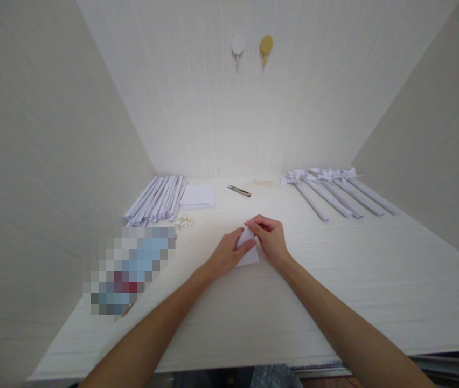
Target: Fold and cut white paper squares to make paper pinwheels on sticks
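Both hands meet near the middle of the white table (334, 302), pinched together on a small white sheet of paper (249, 254) that lies flat under them. The left hand (226, 254) presses down on the sheet's left side with its fingers laid across it, while the right hand (270, 238) grips the upper right edge between thumb and fingertips. To fold it cleanly, I would judge that the edges should be lined up first and the crease pressed flat against the tabletop with a firm fingertip. At the back left corner lies a bundle of rolled paper sticks (157, 199), with a stack of white sheets (198, 196) just beside it and a scatter of small pale bits (184, 221) in front. Small thread snips (238, 190) rest near the back edge, well apart from the hands. Toward the back right corner lie five paper sticks topped with folded paper flowers (330, 186). A blurred patch covers something at the left edge. Nothing stands between the hands and the sheet.
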Tool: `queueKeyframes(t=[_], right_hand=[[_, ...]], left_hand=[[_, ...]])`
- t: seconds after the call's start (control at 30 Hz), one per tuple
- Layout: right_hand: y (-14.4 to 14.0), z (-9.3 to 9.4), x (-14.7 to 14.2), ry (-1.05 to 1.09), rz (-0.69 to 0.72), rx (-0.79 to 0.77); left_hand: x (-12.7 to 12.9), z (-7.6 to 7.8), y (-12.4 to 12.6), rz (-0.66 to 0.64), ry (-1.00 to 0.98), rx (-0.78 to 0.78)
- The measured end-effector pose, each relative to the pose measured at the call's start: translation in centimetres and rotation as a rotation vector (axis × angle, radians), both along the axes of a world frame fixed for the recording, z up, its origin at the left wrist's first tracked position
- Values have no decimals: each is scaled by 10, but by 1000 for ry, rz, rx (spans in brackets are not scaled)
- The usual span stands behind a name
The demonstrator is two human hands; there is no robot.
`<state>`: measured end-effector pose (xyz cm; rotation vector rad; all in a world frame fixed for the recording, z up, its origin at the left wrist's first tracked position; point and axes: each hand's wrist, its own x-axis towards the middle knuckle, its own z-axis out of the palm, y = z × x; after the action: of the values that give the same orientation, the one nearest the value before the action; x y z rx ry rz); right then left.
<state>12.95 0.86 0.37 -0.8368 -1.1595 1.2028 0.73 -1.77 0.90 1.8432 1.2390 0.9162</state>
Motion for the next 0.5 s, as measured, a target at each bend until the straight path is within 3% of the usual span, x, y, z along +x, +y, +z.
queueKeyframes(t=[0.5], right_hand=[[1,-2,2,39,30,30]], left_hand=[[0,1,-1,16,60,-4]])
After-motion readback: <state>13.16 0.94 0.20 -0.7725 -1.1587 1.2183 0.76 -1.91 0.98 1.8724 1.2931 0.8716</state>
